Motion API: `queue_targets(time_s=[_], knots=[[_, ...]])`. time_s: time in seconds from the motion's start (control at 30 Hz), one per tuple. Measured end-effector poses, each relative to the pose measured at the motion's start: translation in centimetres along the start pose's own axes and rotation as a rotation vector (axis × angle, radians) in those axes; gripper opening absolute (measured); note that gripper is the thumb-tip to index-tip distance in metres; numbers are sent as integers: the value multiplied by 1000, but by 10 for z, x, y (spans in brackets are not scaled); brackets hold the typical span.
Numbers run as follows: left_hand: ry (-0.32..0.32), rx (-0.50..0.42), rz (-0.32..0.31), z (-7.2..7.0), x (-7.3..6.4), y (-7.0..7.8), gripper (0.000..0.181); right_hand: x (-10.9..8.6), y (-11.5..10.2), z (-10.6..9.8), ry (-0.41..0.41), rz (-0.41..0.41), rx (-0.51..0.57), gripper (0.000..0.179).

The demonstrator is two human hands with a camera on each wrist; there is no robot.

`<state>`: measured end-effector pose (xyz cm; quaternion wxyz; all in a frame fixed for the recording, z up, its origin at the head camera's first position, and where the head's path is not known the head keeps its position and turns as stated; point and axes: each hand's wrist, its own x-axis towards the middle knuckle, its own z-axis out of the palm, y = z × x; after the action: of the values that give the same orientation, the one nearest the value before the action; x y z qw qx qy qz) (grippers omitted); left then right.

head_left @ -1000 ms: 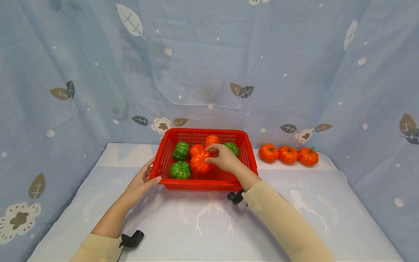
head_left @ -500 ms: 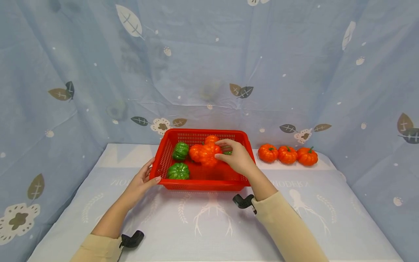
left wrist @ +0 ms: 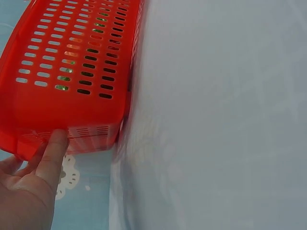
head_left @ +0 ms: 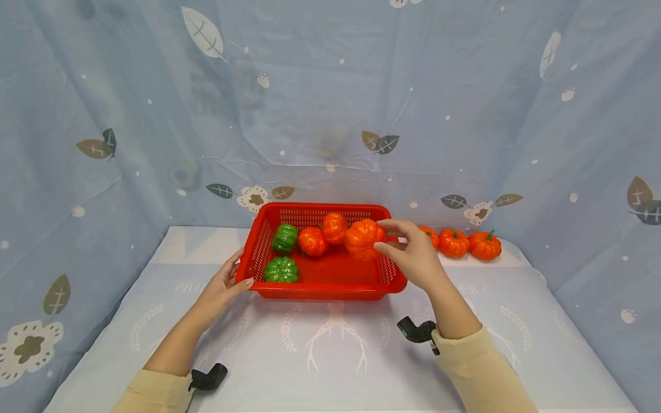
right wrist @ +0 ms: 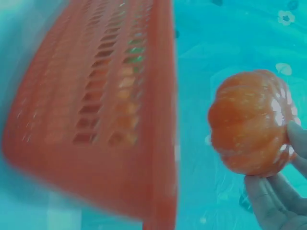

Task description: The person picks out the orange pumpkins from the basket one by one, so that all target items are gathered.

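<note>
My right hand (head_left: 417, 255) grips an orange toy pumpkin (head_left: 364, 240) by its right side, with the thumb below and fingers above, over the right part of the red plastic basket (head_left: 330, 292). In the right wrist view the pumpkin hangs beyond the basket's rim. My left hand (head_left: 222, 289) rests with straight fingers on the basket's left front corner. Inside the basket lie an upright-ribbed orange pumpkin (head_left: 335, 228), a redder one (head_left: 312, 242), a dark green one (head_left: 284, 238) and a lighter green one (head_left: 281, 269). The held pumpkin hides the basket's right back part.
Right of the basket, orange pumpkins stand in a row: one (head_left: 453, 243) in the middle, one (head_left: 485, 246) at the end, and one (head_left: 430, 235) partly behind my right hand. A patterned blue curtain (head_left: 330, 115) hangs behind the table (head_left: 289, 367).
My right hand has lifted the orange pumpkin from the basket's middle and carried it right, toward the right rim. The pumpkins beneath it show now. My left hand stays in place.
</note>
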<state>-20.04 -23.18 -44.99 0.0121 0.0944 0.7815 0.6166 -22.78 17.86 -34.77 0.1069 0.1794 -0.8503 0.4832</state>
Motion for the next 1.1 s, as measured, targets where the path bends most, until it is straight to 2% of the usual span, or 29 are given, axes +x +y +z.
queue_targets(time_s=[0.2,0.37,0.6,0.8,1.1], knots=[[11,16,-22,1,-2,0,84,-13,17,-18,102,-38,-44,45],[7,17,-15,1,-2,1,84,-21,36,-37,173,-55,-88,46],[-5,-4,-2,3,0,0,83,-32,64,-67,228,-20,-193,47],[-6,1,-2,2,0,2,83,-37,93,-82,220,50,-259,47],[-9,-13,-6,0,0,2,84,-35,130,-85,156,87,-290,46]])
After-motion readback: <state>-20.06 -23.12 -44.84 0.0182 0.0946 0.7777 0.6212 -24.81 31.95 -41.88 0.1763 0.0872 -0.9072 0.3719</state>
